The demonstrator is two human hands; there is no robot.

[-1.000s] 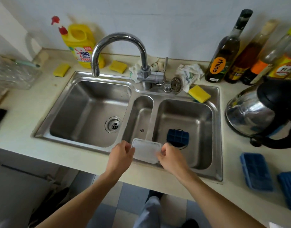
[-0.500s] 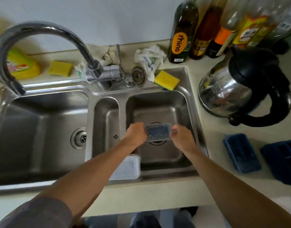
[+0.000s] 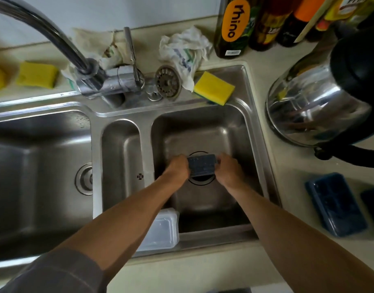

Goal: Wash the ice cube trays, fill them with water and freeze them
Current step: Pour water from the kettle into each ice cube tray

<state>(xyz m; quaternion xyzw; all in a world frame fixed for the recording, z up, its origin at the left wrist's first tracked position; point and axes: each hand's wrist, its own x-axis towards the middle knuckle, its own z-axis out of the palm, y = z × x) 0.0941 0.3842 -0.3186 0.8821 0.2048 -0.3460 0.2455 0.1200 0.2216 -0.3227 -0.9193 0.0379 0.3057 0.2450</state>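
Both ends of the ice tray [image 3: 202, 166] are gripped, left hand [image 3: 177, 168] and right hand [image 3: 229, 171], well apart from basin walls [image 3: 203, 125].

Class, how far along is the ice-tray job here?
Done: a clear lid lies on the sink rim. In hand: left hand and right hand grip a blue tray in the right basin. Left: washing it and the second tray on the counter, filling, freezing.

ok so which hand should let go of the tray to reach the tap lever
Probably left: the left hand grips the tray on the side nearer the tap lever; the right hand would cross over.
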